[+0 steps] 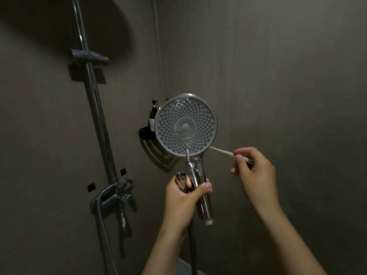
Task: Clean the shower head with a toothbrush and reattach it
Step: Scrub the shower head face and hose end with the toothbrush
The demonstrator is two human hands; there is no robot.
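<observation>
A round chrome shower head with a grey nozzle face points toward me in the middle of the view. My left hand grips its chrome handle and also the metal end of the hose. The handle's lower end is bare, with a white tip showing. My right hand holds a thin white toothbrush by its handle, the far end reaching toward the lower right rim of the head. Whether the brush touches the rim I cannot tell.
A chrome riser rail with a grey slider holder runs down the left wall to the mixer valve. A black corner shelf with a pump bottle sits behind the head. Dark tiled walls meet in a corner.
</observation>
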